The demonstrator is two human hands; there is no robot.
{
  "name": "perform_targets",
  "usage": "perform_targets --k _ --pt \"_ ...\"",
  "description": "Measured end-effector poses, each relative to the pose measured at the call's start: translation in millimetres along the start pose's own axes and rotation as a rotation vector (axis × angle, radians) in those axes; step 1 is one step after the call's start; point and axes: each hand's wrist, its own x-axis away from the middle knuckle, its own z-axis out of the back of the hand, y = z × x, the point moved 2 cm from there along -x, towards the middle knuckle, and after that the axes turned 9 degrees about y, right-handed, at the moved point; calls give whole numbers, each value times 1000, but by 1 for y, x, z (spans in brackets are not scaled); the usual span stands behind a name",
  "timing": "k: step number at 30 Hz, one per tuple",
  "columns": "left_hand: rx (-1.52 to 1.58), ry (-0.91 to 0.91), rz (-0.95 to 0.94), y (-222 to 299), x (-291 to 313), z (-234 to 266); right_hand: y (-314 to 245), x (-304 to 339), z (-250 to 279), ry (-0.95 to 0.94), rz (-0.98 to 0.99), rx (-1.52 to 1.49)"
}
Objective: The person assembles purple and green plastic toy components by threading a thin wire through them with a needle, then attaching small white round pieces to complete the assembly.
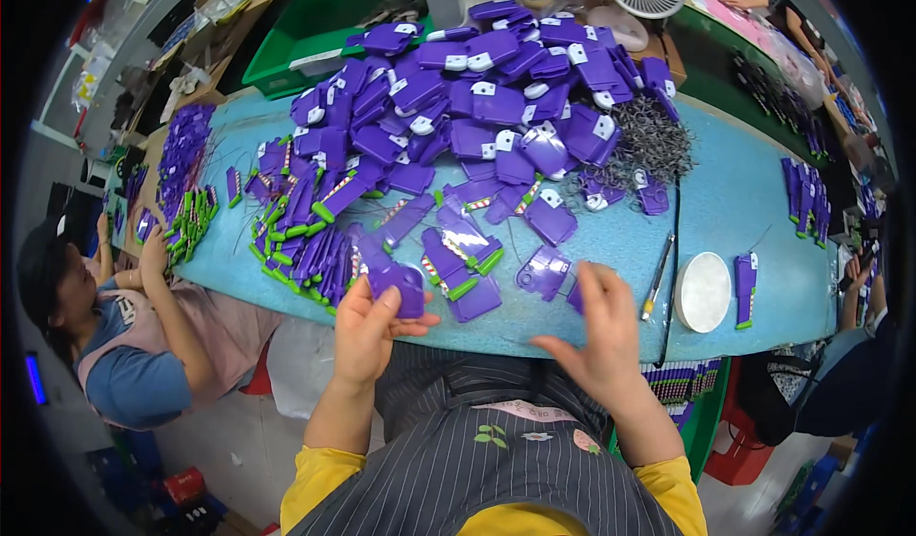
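My left hand (367,331) grips a flat purple plastic part (405,286) between thumb and fingers, above the near edge of the table. My right hand (606,336) is open, its thumb stretched away from the fingers. Beside its fingertips a purple piece (574,298) shows in part; the hand hides the rest. Just left of that lies a purple plate with holes (542,273). Between my hands are purple parts with green ends and striped strips (448,261). A large heap of purple shells with white patches (420,92) rises beyond them.
A tangle of dark wires (654,140) lies right of the heap. A pen-like tool (658,278), a black cable (676,221), a round white dish (703,293) and one green-ended part (744,293) are at the right. Another person (143,321) works at the left. A green bin (305,35) stands behind.
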Motion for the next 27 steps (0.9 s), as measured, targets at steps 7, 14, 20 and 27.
perform_targets --k 7,14,20,27 --pt "49 -165 69 -22 0 -29 -27 -46 -59 -191 269 142" --pt "52 -23 -77 -14 4 -15 7 -9 -20 -123 7 -475" --pt "418 -140 46 -32 4 -85 -4 37 -40 -59 -451 -1317" --pt "451 76 -94 -24 -15 -78 5 39 -38 29 -614 -1376"
